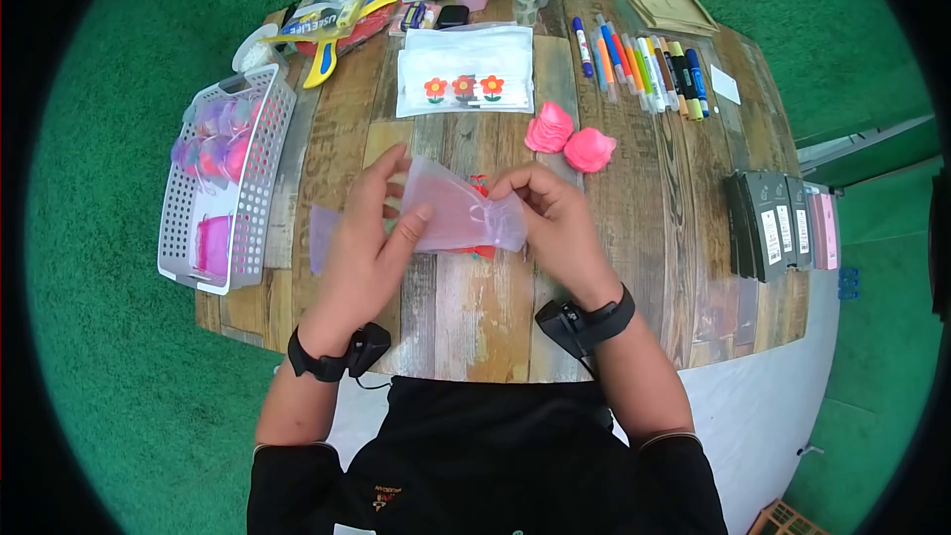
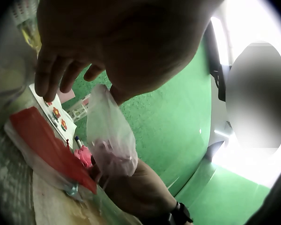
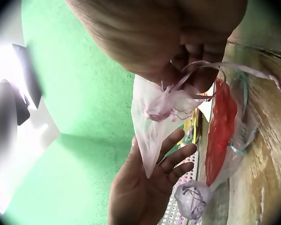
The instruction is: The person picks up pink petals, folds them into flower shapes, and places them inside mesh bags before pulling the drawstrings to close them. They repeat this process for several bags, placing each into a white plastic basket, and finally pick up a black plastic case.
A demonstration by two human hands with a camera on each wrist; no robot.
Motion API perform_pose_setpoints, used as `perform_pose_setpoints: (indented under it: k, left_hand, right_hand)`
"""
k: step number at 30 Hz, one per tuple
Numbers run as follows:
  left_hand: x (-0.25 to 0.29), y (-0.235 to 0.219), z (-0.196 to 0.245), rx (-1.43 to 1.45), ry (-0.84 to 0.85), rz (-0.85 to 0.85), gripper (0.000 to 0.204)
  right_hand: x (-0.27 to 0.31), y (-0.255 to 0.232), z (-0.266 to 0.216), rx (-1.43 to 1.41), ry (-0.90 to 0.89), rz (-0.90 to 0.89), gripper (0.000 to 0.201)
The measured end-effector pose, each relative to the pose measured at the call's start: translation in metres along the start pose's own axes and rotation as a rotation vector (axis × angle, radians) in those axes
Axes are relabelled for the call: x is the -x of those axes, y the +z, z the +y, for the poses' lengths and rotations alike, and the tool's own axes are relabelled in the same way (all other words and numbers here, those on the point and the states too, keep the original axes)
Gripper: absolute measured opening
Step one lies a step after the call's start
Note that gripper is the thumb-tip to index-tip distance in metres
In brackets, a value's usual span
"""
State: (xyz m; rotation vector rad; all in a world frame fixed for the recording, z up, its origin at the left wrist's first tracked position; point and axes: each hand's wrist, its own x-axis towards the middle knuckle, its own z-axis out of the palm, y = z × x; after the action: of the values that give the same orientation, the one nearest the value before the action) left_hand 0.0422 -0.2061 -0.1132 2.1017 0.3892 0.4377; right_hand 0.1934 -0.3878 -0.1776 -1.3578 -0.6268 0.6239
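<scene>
A pale lilac drawstring organza bag (image 1: pixel 446 206) is held above the table between the hands. My right hand (image 1: pixel 562 230) pinches it at the gathered neck, and a ribbon trails from there in the right wrist view. At the bag's flat end is my left hand (image 1: pixel 359 253), its thumb lying over the fabric in the head view; the right wrist view shows its fingers (image 3: pixel 178 157) spread and loosely bent. Beneath the bag lies a red organza bag (image 3: pixel 220 136) beside a pale clear-looking one. Another lilac bag (image 1: pixel 320 236) lies by the left hand, partly hidden.
At left stands a white perforated basket (image 1: pixel 269 178) with purple and pink bags. Two pink crumpled pieces (image 1: pixel 589 150) lie beyond the right hand. Farther back are a flower-printed white pack (image 1: pixel 464 64) and a row of markers (image 1: pixel 654 74). Black boxes (image 1: pixel 763 228) stand at right.
</scene>
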Motion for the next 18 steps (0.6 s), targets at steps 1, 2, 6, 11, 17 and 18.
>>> perform_pose_setpoints:
  k: [1,2,6,11,17,18]
  left_hand:
    - [-0.001,0.0,-0.005,0.174,-0.089,-0.027,0.048]
    - [-0.001,0.001,-0.009,0.348,-0.179,-0.054,0.047]
    - [-0.003,0.007,-0.015,0.523,-0.117,-0.015,0.04]
    - [-0.004,0.011,-0.002,0.517,-0.055,0.059,0.039]
    - [0.002,0.012,-0.003,0.452,-0.017,0.008,0.04]
    - [0.002,0.013,-0.002,0.483,-0.019,0.011,0.04]
  right_hand:
    - [0.0,0.001,0.0,-0.004,-0.019,-0.001,0.017]
    - [0.0,0.0,0.0,-0.006,-0.021,-0.019,0.018]
    - [0.002,0.003,-0.012,-0.213,0.09,-0.008,0.027]
    - [0.0,-0.001,-0.022,-0.369,0.267,0.004,0.049]
    - [0.004,0.013,-0.012,-0.041,0.134,-0.038,0.04]
    - [0.004,0.012,-0.015,-0.06,0.139,-0.039,0.037]
